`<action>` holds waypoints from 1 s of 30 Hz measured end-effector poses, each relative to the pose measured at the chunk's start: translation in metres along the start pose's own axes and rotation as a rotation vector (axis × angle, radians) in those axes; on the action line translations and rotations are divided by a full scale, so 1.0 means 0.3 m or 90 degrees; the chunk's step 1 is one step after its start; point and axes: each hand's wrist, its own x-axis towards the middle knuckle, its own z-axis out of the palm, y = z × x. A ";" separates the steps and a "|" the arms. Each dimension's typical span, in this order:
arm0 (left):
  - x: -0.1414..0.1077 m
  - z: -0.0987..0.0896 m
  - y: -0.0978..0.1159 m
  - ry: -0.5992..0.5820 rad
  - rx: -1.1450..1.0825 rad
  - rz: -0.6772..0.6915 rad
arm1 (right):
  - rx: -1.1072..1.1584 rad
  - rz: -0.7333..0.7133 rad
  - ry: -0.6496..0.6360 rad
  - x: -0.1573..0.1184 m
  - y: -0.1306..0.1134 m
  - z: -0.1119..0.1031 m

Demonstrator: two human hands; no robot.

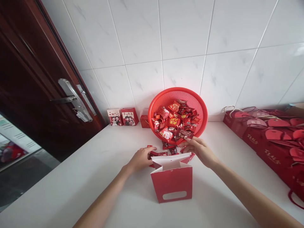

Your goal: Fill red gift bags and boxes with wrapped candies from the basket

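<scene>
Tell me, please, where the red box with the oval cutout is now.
In the head view, the red box stands on the table, low and just right of centre, between the left hand and right hand, in front of the red basket.

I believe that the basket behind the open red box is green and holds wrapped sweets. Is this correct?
Only the colour is wrong: the head view shows that the basket is red, not green. It stands behind the open red box and holds wrapped sweets.
</scene>
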 end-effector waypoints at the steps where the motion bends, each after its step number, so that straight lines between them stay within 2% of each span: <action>1: 0.003 0.005 -0.007 0.010 -0.055 -0.006 | 0.007 0.001 0.001 0.000 -0.001 0.000; 6: 0.026 0.023 -0.039 0.130 -0.229 0.011 | 0.063 0.010 0.012 0.000 -0.007 -0.003; 10: 0.038 0.039 -0.026 0.175 -0.342 0.016 | 0.024 -0.003 -0.008 -0.001 -0.011 -0.013; 13: 0.041 0.048 -0.016 0.201 -0.377 0.012 | -0.091 -0.029 -0.026 -0.002 -0.002 -0.016; 16: 0.043 0.052 -0.020 0.218 -0.372 0.022 | -0.270 -0.083 -0.045 -0.004 0.023 -0.006; 19: 0.045 0.057 -0.032 0.229 -0.332 0.029 | -0.449 -0.186 -0.125 -0.007 0.058 0.010; 22: 0.045 0.070 -0.049 0.202 -0.277 0.025 | -0.619 -0.312 -0.198 -0.006 0.096 0.021; 24: 0.045 0.084 -0.061 0.144 -0.253 0.023 | -0.721 -0.350 -0.186 -0.003 0.120 0.024; 27: 0.044 0.114 -0.077 0.088 -0.209 0.057 | -0.821 -0.329 -0.125 0.002 0.146 0.023; 30: 0.052 0.147 -0.081 0.064 -0.158 0.130 | -0.813 -0.311 -0.092 0.005 0.153 0.021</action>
